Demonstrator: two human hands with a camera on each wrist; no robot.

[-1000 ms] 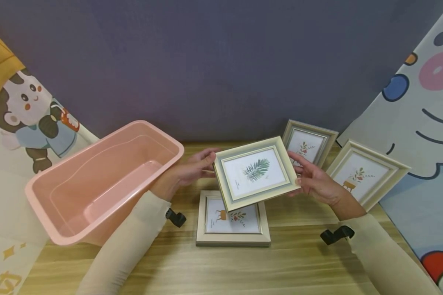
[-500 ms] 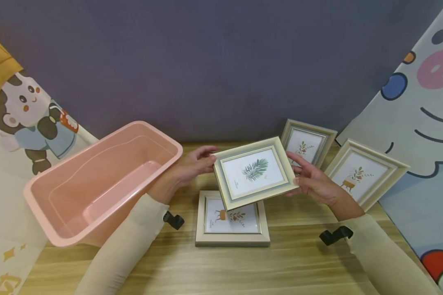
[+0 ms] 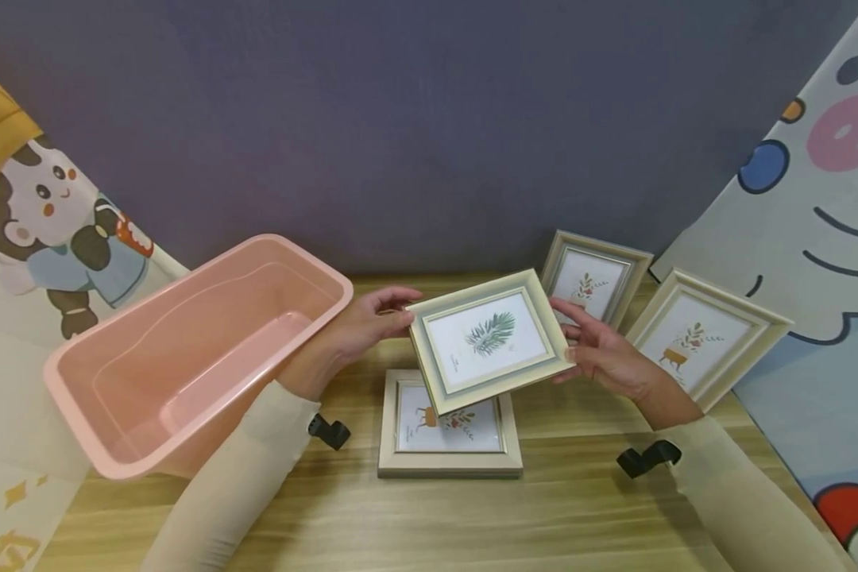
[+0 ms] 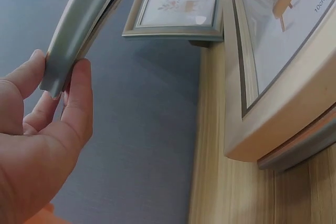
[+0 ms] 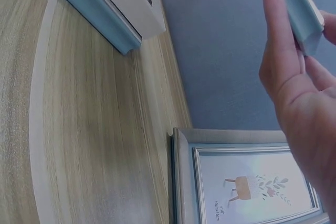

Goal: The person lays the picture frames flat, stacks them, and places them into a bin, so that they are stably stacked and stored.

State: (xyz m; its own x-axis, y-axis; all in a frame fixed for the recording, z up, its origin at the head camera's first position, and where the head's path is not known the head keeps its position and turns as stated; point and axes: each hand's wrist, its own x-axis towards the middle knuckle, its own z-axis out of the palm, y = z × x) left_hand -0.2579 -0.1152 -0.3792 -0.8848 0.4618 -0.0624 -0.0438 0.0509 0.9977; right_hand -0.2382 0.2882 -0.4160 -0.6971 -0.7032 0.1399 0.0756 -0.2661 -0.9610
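A picture frame (image 3: 489, 338) with a green leaf print is held up, tilted, between both hands. My left hand (image 3: 363, 326) pinches its left corner; thumb and fingers (image 4: 80, 95) close on the edge in the left wrist view. At the opposite short side, my right hand (image 3: 608, 357) grips the edge, with its fingers behind. Beneath the held frame, a cream picture frame (image 3: 446, 465) with a stool-and-flower print lies on a grey-edged frame (image 4: 299, 148) on the table. The held frame overlaps the cream one's upper part in the head view.
Two more frames lean at the back right: a greyish one (image 3: 592, 278) and a cream one (image 3: 693, 334) close to my right wrist. A pink plastic bin (image 3: 222, 342) stands at left beside my left forearm. A dark wall (image 3: 429, 135) bounds the wooden table (image 3: 415, 524).
The held leaf-print frame and both hands have shifted slightly left and down in the head view. The stacked frames, leaning frames and bin stay in place.
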